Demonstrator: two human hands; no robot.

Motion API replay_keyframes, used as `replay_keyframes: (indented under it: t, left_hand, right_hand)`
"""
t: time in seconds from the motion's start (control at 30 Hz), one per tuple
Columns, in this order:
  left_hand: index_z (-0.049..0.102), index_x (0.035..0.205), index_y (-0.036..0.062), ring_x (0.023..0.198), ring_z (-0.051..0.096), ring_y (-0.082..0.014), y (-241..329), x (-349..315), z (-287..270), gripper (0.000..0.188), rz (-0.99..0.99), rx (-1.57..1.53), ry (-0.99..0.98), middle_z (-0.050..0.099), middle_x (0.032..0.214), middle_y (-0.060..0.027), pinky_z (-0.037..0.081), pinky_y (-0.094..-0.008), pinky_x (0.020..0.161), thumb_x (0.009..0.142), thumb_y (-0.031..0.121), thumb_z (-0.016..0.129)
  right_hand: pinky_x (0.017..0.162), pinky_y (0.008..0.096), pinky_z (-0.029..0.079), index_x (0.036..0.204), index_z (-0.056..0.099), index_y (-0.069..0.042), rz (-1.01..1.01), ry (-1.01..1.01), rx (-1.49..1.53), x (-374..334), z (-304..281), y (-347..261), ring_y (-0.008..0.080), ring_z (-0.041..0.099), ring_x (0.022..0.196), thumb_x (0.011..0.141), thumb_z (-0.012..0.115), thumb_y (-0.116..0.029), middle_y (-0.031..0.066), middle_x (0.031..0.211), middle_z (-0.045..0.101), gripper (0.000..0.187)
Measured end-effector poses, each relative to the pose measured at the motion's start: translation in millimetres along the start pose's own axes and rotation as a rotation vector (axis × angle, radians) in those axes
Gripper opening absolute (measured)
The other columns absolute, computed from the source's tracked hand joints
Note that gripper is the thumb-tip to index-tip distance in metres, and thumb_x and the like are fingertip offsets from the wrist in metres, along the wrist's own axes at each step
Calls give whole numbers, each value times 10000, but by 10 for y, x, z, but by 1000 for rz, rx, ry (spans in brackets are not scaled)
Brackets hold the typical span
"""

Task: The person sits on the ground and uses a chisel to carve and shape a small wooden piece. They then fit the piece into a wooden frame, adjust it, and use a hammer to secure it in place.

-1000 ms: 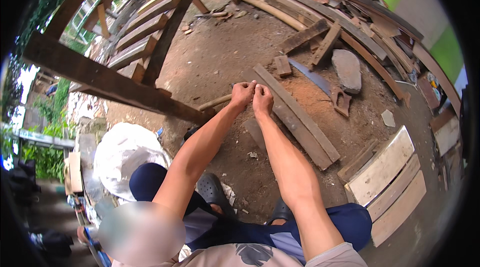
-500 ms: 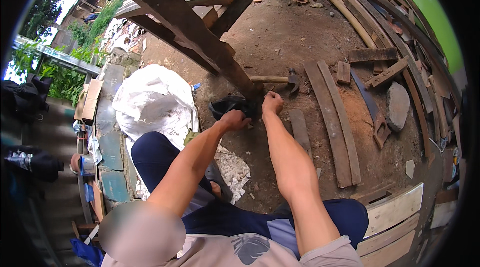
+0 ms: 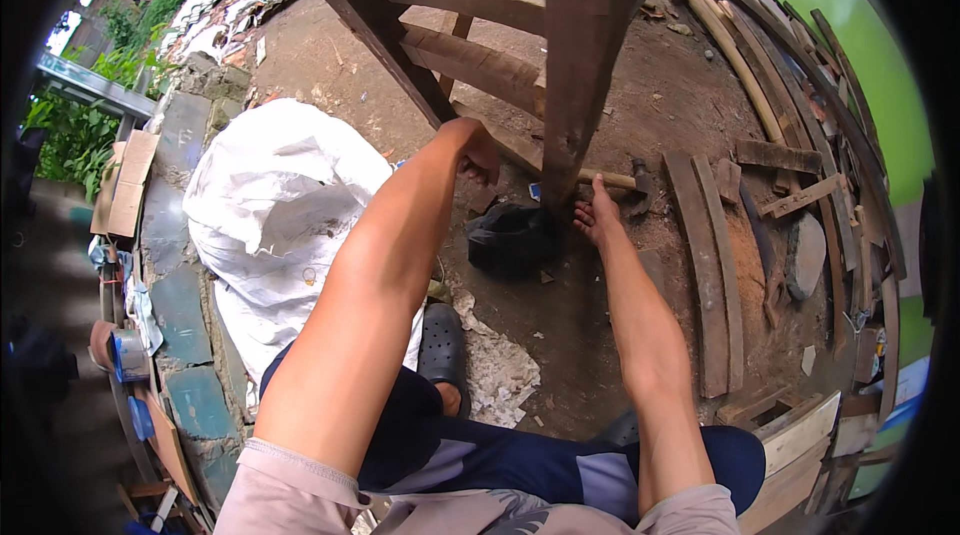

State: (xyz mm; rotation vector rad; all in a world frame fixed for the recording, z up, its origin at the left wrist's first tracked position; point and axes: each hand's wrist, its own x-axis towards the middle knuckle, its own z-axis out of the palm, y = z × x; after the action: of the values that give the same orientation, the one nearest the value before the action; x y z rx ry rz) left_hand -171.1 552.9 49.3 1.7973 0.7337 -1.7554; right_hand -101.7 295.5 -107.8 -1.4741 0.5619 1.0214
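Observation:
A dark wooden frame with slats stands ahead of me; its thick post [image 3: 580,55] comes down between my hands. My left hand [image 3: 478,152] is at the frame's lower rail, left of the post, its fingers curled downward; whatever they may hold is hidden. My right hand [image 3: 598,212] is beside the foot of the post, palm turned left, thumb up and fingers apart, holding nothing. Just beyond it lies a hammer [image 3: 638,183] with a wooden handle, partly behind the post. A black plastic bag [image 3: 508,238] sits on the ground between my hands.
A large white sack [image 3: 270,185] lies at left beside a low block wall [image 3: 180,305]. At right are two long planks [image 3: 700,275], a handsaw [image 3: 765,265], a stone [image 3: 806,257], sawdust and stacked timber [image 3: 800,125]. White scraps [image 3: 495,360] lie by my shoe [image 3: 443,350].
My left hand has moved from beside the black bag up to the frame's lower rail. My right hand has opened beside the post. The view has shifted, and the post looks more upright.

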Motion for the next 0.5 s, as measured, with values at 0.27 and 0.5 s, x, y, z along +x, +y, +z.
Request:
replay_keyframes:
  t: [0.27,0.5]
  left_hand:
    - [571,1334,149,1309,557,-243,107,896,77,605,458,461,1409,617,1324,-127,422,-414,1080,770,267,755]
    - [618,1306,181,1297,571,-253,228,1176,-46,461,578,538,1097,628,1348,-81,422,-440,1070,863,260,717]
  right_hand:
    - [657,361,499,1137,637,-119,-174,111,314,381,42,-101,178,632,789,875,705,-605,48,984,660,557]
    - [804,445,580,1263,583,-104,-358,-84,382,130,-370,-240,237,677,987,1018,592,-273,68,1087,664,298]
